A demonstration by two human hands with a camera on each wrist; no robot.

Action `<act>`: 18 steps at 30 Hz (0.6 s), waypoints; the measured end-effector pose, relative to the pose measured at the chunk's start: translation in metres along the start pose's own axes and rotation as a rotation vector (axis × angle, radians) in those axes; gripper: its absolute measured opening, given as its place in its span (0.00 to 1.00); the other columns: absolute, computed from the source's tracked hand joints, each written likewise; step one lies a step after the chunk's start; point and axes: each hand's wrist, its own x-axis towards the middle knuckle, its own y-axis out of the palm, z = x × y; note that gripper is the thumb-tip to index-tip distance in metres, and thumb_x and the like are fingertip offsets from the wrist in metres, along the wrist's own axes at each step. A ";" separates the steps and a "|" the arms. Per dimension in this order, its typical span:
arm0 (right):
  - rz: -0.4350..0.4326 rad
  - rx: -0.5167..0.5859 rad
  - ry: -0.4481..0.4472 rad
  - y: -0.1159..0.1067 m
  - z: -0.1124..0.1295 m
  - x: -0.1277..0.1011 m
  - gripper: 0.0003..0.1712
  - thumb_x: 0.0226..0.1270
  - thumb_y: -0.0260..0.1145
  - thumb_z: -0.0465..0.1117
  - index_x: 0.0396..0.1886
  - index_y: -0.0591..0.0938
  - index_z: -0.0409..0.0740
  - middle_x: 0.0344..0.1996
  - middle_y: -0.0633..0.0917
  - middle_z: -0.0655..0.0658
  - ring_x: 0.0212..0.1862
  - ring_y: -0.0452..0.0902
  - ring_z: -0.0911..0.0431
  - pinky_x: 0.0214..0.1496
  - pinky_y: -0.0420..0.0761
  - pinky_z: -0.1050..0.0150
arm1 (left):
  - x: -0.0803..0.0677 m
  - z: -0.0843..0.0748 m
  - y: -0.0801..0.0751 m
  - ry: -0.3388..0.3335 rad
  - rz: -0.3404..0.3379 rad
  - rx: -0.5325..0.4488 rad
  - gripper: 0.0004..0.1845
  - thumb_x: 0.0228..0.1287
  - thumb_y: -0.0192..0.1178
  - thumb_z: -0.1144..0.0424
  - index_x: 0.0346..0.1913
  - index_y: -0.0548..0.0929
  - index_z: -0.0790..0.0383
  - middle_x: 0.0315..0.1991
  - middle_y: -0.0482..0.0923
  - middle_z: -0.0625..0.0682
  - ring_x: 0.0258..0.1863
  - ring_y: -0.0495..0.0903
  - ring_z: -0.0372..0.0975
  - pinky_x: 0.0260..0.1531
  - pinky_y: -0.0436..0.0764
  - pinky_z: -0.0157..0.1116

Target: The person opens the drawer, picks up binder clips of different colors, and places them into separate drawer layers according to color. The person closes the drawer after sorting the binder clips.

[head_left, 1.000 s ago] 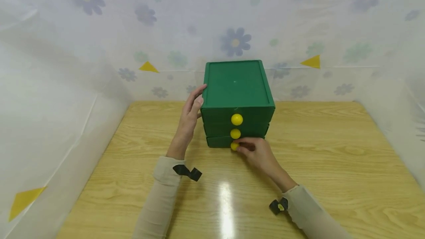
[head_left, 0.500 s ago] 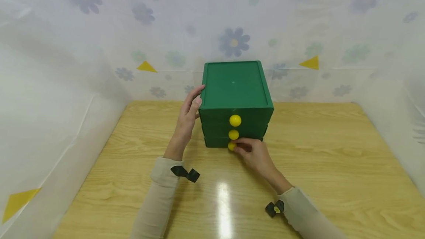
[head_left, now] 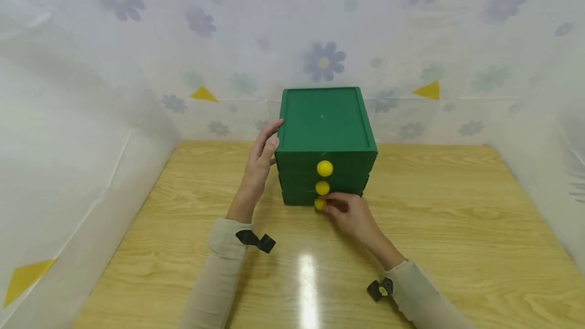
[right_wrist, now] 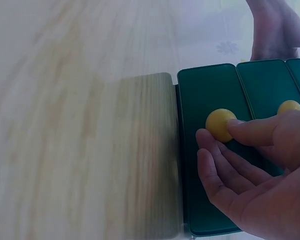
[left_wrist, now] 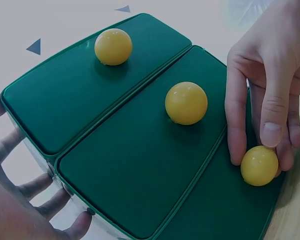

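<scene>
A green three-drawer box stands on the wooden table, with a round yellow knob on each drawer front. In the head view my right hand pinches the bottom knob between thumb and fingers. The right wrist view shows the thumb on one side of this knob and fingertips beneath it. My left hand lies against the box's left side, its fingers spread and loosely bent. Above the pinched knob are the middle knob and the top knob. All three drawer fronts look flush in the left wrist view.
The light wooden table extends on both sides of the box. Behind it hangs a pale flowered sheet with yellow triangles stuck on. White sheeting closes off the left side. A black strap sits at the left cuff.
The bottom drawer appears to have slid in slightly, its front now nearly even with those above. The right hand keeps its pinch on the knob, and the left hand stays on the box's side.
</scene>
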 end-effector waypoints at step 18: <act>0.083 0.003 -0.028 -0.043 0.005 -0.028 0.15 0.73 0.67 0.32 0.56 0.85 0.37 0.51 0.88 0.39 0.51 0.85 0.49 0.50 0.85 0.57 | -0.009 0.004 -0.024 -0.062 0.056 0.028 0.26 0.84 0.44 0.51 0.79 0.65 0.46 0.76 0.63 0.50 0.71 0.67 0.46 0.63 0.70 0.63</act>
